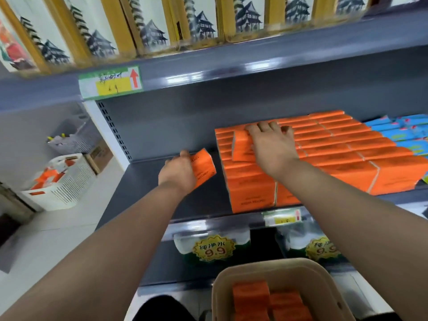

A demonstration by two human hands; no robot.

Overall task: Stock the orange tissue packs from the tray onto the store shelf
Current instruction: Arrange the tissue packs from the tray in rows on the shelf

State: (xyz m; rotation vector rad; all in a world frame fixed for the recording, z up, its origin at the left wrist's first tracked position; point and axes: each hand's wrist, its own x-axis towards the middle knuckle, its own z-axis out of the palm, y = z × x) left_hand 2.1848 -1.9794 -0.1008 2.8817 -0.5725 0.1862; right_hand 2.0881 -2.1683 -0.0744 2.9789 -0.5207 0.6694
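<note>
Orange stack (335, 154) covers much of the shelf (162, 181) already. Left hand (178, 172) grips a pack (205, 166) beside it, right hand (269, 144) holds a second pack (242, 148) on top. Several more sit in the tray (278, 266).

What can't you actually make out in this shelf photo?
Head view:
- the tray: cut off by the bottom edge, so its remaining orange packs cannot be counted.
- the tilted pack on the stack: the right hand covers it, so a grip or a mere press is unclear.
- the held pack in the left hand: print too small to read.
- the price label: handwriting blurred.
</note>
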